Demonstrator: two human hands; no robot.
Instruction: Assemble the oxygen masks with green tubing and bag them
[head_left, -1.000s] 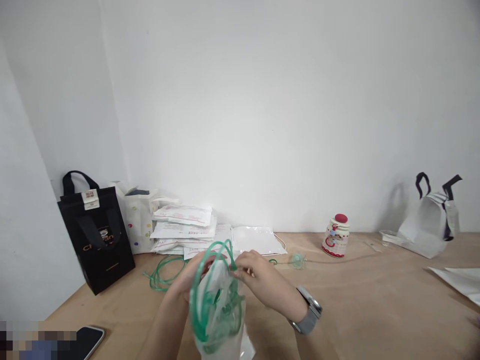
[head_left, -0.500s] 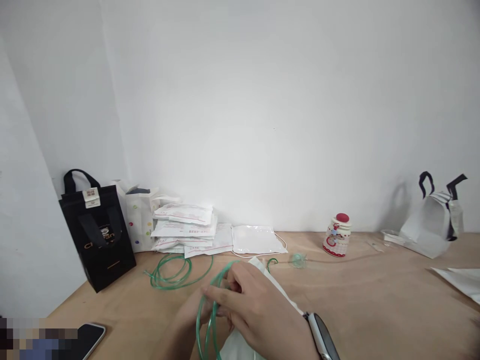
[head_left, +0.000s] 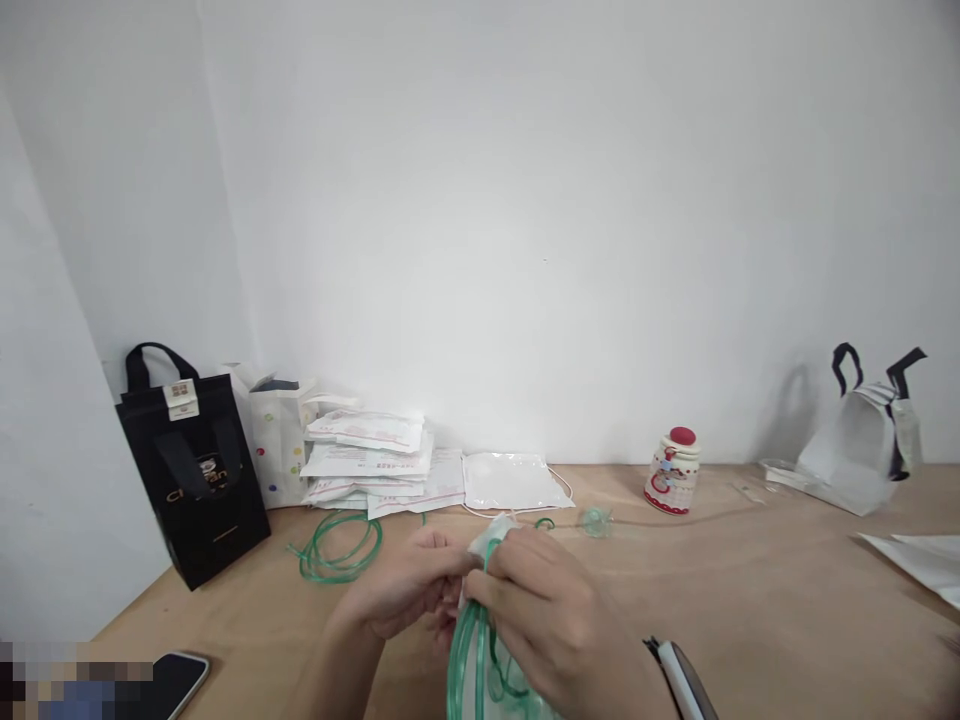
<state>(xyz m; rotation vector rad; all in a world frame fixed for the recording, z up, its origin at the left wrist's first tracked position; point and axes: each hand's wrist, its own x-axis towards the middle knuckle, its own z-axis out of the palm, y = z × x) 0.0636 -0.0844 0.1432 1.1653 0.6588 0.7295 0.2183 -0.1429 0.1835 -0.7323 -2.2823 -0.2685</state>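
Observation:
Coiled green plastic tubing (head_left: 469, 650) hangs from the pinched fingers of my right hand (head_left: 551, 610), at the bottom centre. More green tubing and clear plastic show below that hand, partly covered by it. My left hand (head_left: 416, 590) is to its left, thumb and fingers closed at the edge of a white paper pouch (head_left: 484, 540). The pouch's top pokes up between both hands, and the rest of it is mostly hidden. A separate loose coil of green tubing (head_left: 337, 578) lies on the table beyond my left hand.
White packets (head_left: 367, 460) are stacked by the wall beside a black bag (head_left: 199, 480). A flat white packet (head_left: 517, 480), a small clear-green part (head_left: 597, 521) and a red-lidded jar (head_left: 673, 475) stand or lie farther right. A phone (head_left: 176, 680) lies front left.
The tubing has shifted right with my right hand. My left hand, mostly hidden behind the right before, now shows at the left, closed on the pouch's edge.

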